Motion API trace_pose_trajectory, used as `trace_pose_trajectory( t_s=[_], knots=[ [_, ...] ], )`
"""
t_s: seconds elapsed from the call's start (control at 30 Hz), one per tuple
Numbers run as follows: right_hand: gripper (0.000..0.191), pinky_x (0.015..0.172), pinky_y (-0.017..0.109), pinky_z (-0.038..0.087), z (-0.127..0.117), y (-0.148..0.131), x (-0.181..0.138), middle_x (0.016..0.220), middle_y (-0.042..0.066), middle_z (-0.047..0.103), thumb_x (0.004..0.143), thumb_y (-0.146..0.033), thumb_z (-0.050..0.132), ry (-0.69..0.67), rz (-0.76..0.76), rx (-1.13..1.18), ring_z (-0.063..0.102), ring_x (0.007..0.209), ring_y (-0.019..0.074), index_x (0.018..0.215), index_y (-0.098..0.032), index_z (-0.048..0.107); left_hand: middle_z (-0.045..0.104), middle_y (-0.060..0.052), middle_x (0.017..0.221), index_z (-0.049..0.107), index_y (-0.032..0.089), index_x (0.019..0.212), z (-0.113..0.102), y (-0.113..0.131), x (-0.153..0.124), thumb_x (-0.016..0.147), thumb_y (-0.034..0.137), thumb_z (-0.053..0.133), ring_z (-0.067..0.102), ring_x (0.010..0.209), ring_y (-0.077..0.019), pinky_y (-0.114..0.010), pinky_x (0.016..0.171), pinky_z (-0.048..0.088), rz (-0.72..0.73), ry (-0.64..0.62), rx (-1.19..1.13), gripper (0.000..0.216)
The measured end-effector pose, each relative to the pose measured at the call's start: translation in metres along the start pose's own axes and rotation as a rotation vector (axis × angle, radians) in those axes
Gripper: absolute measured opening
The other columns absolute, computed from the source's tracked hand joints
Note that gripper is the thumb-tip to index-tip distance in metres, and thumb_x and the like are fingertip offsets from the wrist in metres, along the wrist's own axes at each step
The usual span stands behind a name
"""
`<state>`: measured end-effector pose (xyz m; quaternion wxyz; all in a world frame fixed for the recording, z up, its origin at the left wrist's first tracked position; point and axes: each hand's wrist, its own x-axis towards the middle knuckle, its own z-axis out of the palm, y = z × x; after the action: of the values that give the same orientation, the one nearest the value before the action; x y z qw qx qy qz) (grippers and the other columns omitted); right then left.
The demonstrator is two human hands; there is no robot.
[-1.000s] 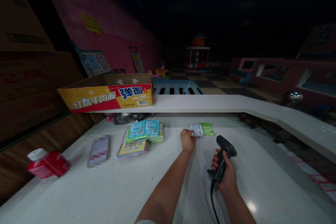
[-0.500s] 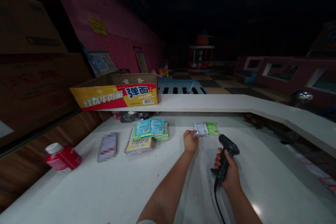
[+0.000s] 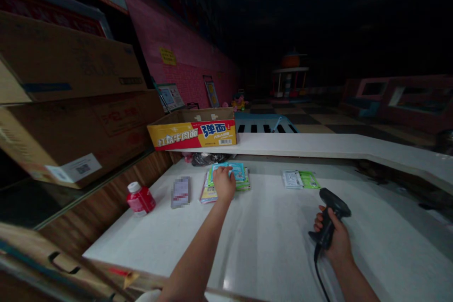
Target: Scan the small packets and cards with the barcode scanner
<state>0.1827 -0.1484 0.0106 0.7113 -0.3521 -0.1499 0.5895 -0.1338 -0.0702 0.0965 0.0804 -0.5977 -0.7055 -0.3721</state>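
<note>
My right hand (image 3: 338, 236) is wrapped around the grip of a black corded barcode scanner (image 3: 331, 222), held above the white counter with its head tilted up. My left hand (image 3: 224, 184) is at a small stack of flat packets, its fingers curled on the light blue packet (image 3: 238, 171) on top. Green packets (image 3: 246, 185) and a yellow one (image 3: 208, 193) show underneath. Apart from the stack, a silver packet (image 3: 292, 179) and a green packet (image 3: 309, 180) lie side by side, above and to the left of the scanner.
On the left of the counter (image 3: 262, 255) are a red bottle (image 3: 140, 199) with a white cap and a blurred-out flat item (image 3: 180, 192). An open noodle carton (image 3: 193, 136) stands on the raised ledge (image 3: 300, 143). Large cardboard boxes (image 3: 88, 132) are stacked at far left.
My left hand has left the silver packet and moved left onto the stack. The right hand still holds the scanner. The view has swung left.
</note>
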Motion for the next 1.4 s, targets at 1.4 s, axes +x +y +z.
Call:
trace_pose_trajectory(
  t_s=[1.4],
  knots=[
    [0.037, 0.039, 0.017, 0.039, 0.002, -0.002, 0.001, 0.055, -0.005, 0.055, 0.064, -0.041, 0.081, -0.007, 0.010, 0.013, 0.046, 0.044, 0.0079, 0.088, -0.018, 0.064, 0.037, 0.008, 0.062, 0.041, 0.020, 0.069, 0.069, 0.013, -0.044, 0.068, 0.043, 0.071, 0.048, 0.054, -0.0092, -0.030, 0.056, 0.056, -0.415, -0.107, -1.139, 0.038]
  ],
)
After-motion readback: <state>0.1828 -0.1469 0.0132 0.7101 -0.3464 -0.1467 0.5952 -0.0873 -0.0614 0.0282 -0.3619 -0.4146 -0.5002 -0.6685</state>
